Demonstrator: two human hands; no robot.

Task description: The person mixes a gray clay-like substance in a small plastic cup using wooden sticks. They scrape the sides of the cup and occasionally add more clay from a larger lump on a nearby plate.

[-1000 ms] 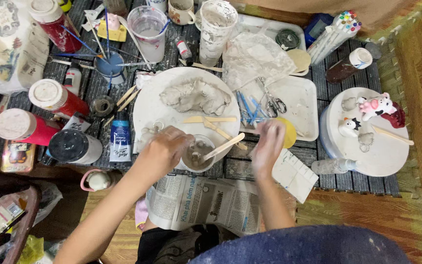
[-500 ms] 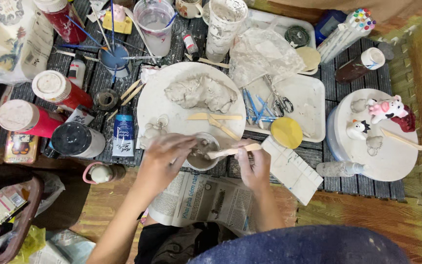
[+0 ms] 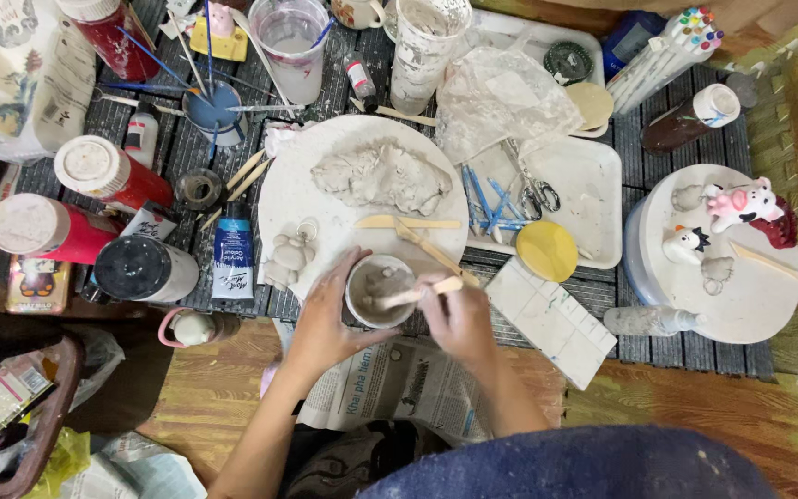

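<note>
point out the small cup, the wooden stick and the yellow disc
small cup [image 3: 373, 288], head view, on its grey contents
wooden stick [image 3: 408, 296], head view, mid-shaft over the cup
yellow disc [image 3: 547, 250], head view, centre of its top

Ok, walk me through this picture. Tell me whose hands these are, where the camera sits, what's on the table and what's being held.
There is no machine here: a person works with two bare hands, and the camera sits on their head, looking straight down.

The left hand cups a small round cup of grey paste. The right hand holds a flat wooden stick whose tip sits in that cup.

Just beyond, a round white board carries a lump of grey clay, more wooden sticks and a small unpainted clay figure. To the left stand red paint jars. To the right are a white tray with scissors, a yellow disc, and a second round stand with painted figurines. Newspaper lies under the wrists.
</note>
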